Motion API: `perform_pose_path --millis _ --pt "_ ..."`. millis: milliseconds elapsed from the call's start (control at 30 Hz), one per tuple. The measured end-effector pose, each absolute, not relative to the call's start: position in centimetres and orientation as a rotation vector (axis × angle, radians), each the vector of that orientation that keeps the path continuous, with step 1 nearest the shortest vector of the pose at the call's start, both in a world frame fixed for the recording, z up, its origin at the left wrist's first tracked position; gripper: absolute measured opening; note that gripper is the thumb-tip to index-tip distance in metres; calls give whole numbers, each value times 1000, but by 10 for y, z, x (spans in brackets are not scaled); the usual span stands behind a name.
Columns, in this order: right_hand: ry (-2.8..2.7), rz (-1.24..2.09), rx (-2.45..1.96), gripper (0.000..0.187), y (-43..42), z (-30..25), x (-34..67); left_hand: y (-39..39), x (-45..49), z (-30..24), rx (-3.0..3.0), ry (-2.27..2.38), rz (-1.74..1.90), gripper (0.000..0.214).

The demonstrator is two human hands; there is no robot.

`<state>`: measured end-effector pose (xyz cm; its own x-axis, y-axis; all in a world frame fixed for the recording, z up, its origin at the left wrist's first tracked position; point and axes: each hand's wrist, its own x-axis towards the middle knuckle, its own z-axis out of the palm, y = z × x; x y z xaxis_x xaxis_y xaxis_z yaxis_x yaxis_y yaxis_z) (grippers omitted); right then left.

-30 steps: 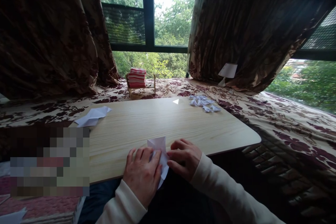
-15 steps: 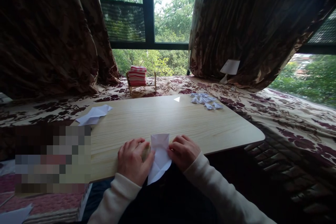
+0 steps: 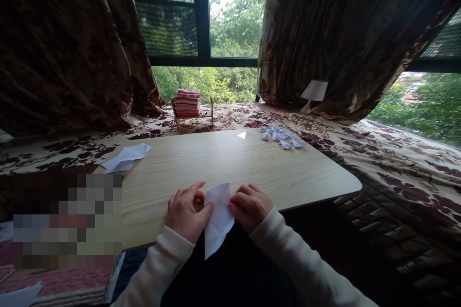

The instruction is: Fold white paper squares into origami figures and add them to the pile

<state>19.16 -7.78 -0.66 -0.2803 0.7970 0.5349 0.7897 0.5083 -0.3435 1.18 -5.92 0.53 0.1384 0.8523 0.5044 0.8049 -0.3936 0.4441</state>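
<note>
A creased sheet of white paper (image 3: 218, 220) is held between my two hands at the near edge of the wooden table (image 3: 173, 163). My left hand (image 3: 187, 211) pinches its left side, thumb on the face of the sheet and index finger raised behind. On the right side, my right hand (image 3: 251, 205) grips the edge with its fingers curled in. The sheet is bent along its creases, and its lower point hangs past the table edge. Several small folded paper pieces (image 3: 281, 135) lie grouped at the table's far right.
More white paper (image 3: 127, 157) rests at the table's left end. A small triangular white scrap (image 3: 242, 135) is near the far edge. Beyond stand a small rack with red-striped folded cloths (image 3: 187, 104) and a white lamp (image 3: 314, 91). A blurred patch covers the lower left.
The paper has been bent more, its top now drawn to a point at the right and its lower tip lower. My left hand has shifted slightly right and its index finger has lifted.
</note>
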Motion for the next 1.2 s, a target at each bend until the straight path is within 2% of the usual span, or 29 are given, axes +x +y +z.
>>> perform_pose_path --millis 100,167,533,733,1000,1200 --pt "-2065 12 -1311 10 -77 -6 191 -66 10 9 2305 1716 971 12" --pt "-2056 4 -1323 9 -77 -6 190 -70 13 10 2350 1711 936 6" --pt "-2045 8 -1264 8 -79 -8 191 -89 12 8 2675 1546 1027 18" --pt "-2107 33 -1189 7 -79 -7 192 -87 12 7 2660 1587 1074 17" --pt "-2124 30 -1102 13 -77 -7 190 -86 16 7 2585 1628 1108 22" --pt "-2187 17 -1122 11 -71 -5 189 -87 16 5 2658 1592 1086 17"
